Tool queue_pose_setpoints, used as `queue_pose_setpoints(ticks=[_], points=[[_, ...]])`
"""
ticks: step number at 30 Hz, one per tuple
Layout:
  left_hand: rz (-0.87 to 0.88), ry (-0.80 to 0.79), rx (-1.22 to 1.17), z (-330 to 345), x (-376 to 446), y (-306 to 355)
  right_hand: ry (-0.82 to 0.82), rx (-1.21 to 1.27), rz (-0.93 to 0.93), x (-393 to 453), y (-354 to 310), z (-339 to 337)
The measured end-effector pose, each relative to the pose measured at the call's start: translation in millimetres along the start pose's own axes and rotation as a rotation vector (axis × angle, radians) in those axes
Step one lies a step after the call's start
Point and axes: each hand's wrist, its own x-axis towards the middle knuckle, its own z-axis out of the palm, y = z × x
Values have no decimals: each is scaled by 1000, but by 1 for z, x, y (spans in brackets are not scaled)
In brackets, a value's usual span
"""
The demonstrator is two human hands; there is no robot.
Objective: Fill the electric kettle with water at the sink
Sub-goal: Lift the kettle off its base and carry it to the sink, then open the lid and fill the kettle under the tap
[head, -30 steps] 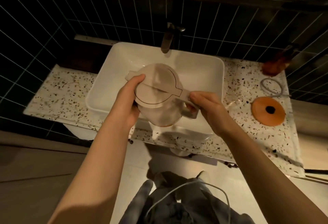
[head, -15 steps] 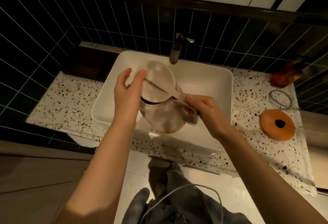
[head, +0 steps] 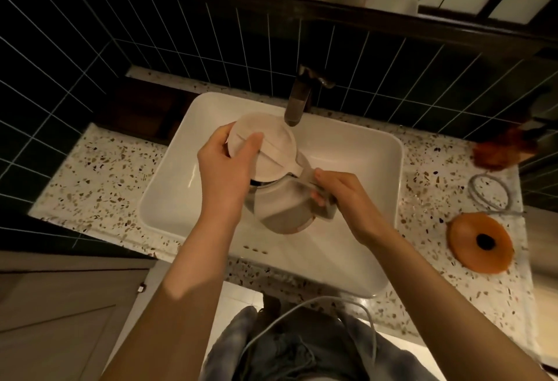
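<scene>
A pale electric kettle (head: 280, 208) hangs over the white rectangular sink (head: 356, 151). My right hand (head: 338, 193) grips its handle. My left hand (head: 225, 166) holds the front edge of the round hinged lid (head: 271, 145), which is tilted up so a dark gap shows at the kettle's mouth. The metal faucet (head: 297, 99) stands at the back of the sink, its spout just above the raised lid's far edge. No water is visible running.
The orange round kettle base (head: 480, 241) lies on the speckled counter (head: 99, 175) to the right, with a coiled grey cord (head: 490, 191) behind it. An orange-brown object (head: 501, 151) sits at the far right. Dark tiled walls close in behind and left.
My left hand has lifted the lid from shut to tilted open. The kettle has moved further back, closer under the faucet.
</scene>
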Motion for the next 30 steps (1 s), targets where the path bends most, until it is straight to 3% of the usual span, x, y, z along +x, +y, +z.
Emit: queue_pose_setpoints(ticks=[7,12,17,20,23,25,27,30], points=[[157,-49,77,17,-3,18,-32,-94,100,14,4,-7],[147,-93,113,28,-1,23,29,-113,162,18,8,-11],[150,-186,114,27,14,27,42,-155,246,22,5,-6],[175,-305,142,20,25,27,133,-107,271,21,5,4],[133,-459,0,10,36,24,269,-16,328,25,9,9],[120,-382,-60,3,49,15,329,8,328,26,11,10],[76,-254,41,0,66,-2,347,33,307,26,12,12],[-262,-321,168,0,87,-35,354,81,298,24,16,12]])
